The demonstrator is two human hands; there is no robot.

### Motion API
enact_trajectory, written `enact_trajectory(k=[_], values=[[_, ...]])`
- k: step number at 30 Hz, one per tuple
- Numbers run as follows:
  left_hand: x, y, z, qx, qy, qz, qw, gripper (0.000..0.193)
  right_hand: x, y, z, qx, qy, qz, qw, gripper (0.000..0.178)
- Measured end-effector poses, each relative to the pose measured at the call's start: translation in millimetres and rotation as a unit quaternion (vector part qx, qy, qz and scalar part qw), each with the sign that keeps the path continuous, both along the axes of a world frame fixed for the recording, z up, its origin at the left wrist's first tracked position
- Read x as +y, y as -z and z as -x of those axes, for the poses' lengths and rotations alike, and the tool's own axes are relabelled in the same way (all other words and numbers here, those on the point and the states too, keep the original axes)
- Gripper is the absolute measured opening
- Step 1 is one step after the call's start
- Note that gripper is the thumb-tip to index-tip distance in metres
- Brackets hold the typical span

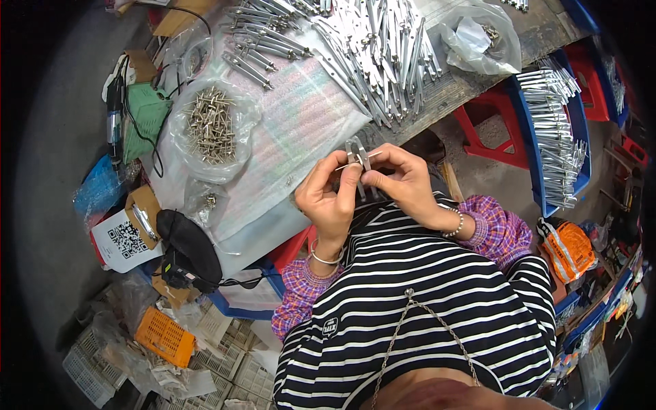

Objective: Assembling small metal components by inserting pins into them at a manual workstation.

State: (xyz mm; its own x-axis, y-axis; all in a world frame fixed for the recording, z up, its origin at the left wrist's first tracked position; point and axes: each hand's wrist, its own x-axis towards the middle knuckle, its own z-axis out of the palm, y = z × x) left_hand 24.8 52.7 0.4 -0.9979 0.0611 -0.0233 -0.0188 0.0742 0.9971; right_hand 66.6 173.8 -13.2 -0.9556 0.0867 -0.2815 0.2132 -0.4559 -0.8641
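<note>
Metal bracket (358,158), small, grey and flat-armed, sits pinched between both your hands just off the near edge of the table (471,80), close over your striped shirt. Your left hand (328,198) has thumb and forefinger closed on its lower part; your right hand (403,181) has its fingertips closed on the upper part, where a thin pin (354,164) juts out leftward. Judged progress: midway through the batch, since a big heap of bright metal strips (383,48) lies at the far edge and a blue tray (557,137) by the right edge holds laid-out pieces. Clear bag of rivets (210,126) sits open at the left edge. Clear crumpled bag (478,41) lies at the far right corner. White square-coded card (123,240) and orange crate (164,336) lie below the left side.
</note>
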Motion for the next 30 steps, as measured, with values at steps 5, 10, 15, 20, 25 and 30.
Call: enact_trajectory(k=[5, 10, 15, 20, 25, 30], values=[[0.6, -0.8, -1.4, -0.004, -0.012, -0.019, 1.0, 0.015, -13.8, 8.3, -1.3, 0.033, 0.078, 0.033, 0.996, 0.017], [0.8, -2.6, 0.6, -0.066, -0.01, -0.075, 0.995, 0.021, -4.8, 5.7, 2.0, 0.023, 0.043, 0.046, 0.998, 0.016], [-8.5, -5.0, 6.2, -0.145, 0.011, -0.145, 0.979, 0.024, 15.0, -2.7, 6.7, -0.007, -0.028, 0.028, 0.999, 0.017], [-18.3, -16.8, 7.0, -0.232, 0.134, -0.172, 0.948, 0.02, 51.7, -10.4, 17.5, 0.262, 0.039, -0.439, 0.858, 0.027], [-11.8, -21.6, 5.8, -0.154, 0.141, -0.108, 0.972, 0.02, 51.2, -26.2, 41.8, 0.179, 0.096, -0.24, 0.949, 0.067], [-4.9, -18.2, 8.5, 0.064, 0.144, 0.057, 0.986, 0.017, 46.1, -21.1, 39.3, 0.065, 0.006, -0.057, 0.996, 0.049]])
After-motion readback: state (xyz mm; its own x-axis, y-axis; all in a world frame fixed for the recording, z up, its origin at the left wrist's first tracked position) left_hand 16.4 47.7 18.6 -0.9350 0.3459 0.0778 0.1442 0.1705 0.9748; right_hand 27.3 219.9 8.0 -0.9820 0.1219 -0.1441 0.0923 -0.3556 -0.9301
